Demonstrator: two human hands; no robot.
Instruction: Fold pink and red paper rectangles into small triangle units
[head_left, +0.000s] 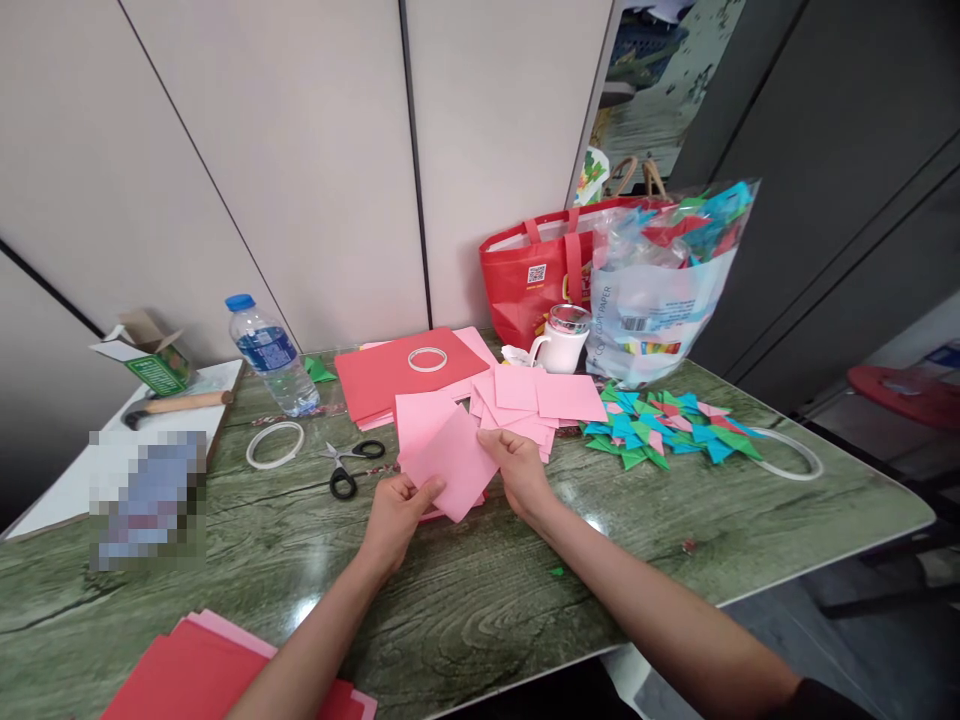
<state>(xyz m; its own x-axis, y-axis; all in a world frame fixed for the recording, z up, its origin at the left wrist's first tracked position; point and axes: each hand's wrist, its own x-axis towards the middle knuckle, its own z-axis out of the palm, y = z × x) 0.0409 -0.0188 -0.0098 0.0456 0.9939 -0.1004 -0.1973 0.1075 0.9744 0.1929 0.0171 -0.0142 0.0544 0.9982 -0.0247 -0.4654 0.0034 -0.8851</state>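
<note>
At the middle of the green table (480, 600), just in front of you, both of your hands hold one pink paper square (452, 462), lifted slightly off the surface. Your left hand (395, 515) pinches its lower left edge with the thumb on top. Your right hand (519, 470) is closed on the right corner, fingers curled over it. Neither hand holds anything else.

By the look of it, you have just taken a single sheet and no fold has been started. The next move seems to call for setting the sheet flat on a bare patch of table and bringing opposite corners together exactly before any crease is pressed. Your thumbs would need to keep it from sliding on the glossy top.

The square looks flat, uncreased and thin. It is turned corner-down like a diamond, and its far edge overlaps the loose pile of pink squares (547, 400) behind it. Black scissors (346, 465) lie just left of your left hand. A spread of folded green, blue and pink pieces (664, 430) lies to the right, well apart from the sheet
</note>
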